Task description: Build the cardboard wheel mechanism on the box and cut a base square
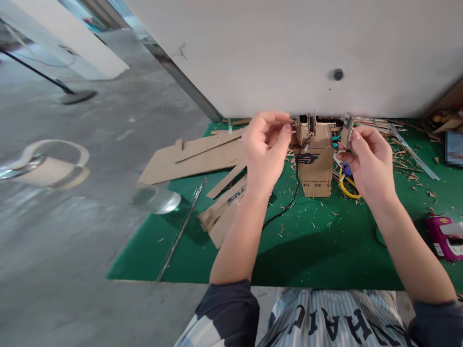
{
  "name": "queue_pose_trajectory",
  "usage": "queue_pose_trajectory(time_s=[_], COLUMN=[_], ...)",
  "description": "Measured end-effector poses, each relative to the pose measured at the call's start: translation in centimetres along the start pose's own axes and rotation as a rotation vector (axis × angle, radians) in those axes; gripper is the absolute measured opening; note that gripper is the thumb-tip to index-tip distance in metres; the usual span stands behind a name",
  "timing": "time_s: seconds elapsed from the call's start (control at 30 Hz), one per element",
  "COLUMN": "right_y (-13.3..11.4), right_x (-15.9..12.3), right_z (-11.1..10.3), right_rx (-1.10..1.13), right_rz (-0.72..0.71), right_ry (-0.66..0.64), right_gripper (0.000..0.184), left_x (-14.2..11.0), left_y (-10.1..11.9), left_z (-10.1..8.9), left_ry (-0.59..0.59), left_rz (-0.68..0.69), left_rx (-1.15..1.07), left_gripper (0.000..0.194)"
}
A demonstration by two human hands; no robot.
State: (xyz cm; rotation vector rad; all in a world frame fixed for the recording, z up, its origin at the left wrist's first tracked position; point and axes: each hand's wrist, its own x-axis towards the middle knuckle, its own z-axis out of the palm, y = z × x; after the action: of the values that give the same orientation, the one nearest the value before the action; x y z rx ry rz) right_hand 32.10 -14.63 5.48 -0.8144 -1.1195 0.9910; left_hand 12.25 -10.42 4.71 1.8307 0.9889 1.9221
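A small cardboard box [315,168] with dark printing stands upright on the green table. On its top are round cardboard discs [311,124] set side by side, and a black cord [297,178] runs down from them onto the table. At the left of the discs is my left hand [267,147], its thumb and fingers pinched together; what they grip is too small to make out. My right hand [372,159] pinches a small cardboard piece [347,130] between thumb and fingers, apart from the box on its right.
Cardboard strips and sheets [195,156] lie on the left, near a clear rod [183,229] and a transparent round object [159,200] at the table edge. Yellow-handled scissors [349,185] lie behind my right hand. A magenta tool [446,238] sits far right. Scraps litter the green table [325,250].
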Motion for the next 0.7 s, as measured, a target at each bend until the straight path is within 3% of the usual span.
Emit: queue_pose_trajectory(time_s=[0.2, 0.5, 0.7], right_y=[1.0, 1.3, 1.4], right_x=[1.3, 1.5, 1.6], right_z=[0.8, 0.4, 0.3], right_rx=[-0.028, 0.087, 0.087], right_rz=[-0.033, 0.101, 0.091], right_ry=[0.028, -0.039, -0.068], right_gripper=[0.017, 0.022, 0.027], left_x=[-0.1, -0.1, -0.1], left_y=[0.2, 0.2, 0.2], left_z=[0.0, 0.0, 0.0], left_ry=[0.025, 0.017, 0.012], left_rz=[-0.006, -0.014, 0.011], left_rx=[0.013, -0.013, -0.005], left_gripper=[0.021, 0.022, 0.029])
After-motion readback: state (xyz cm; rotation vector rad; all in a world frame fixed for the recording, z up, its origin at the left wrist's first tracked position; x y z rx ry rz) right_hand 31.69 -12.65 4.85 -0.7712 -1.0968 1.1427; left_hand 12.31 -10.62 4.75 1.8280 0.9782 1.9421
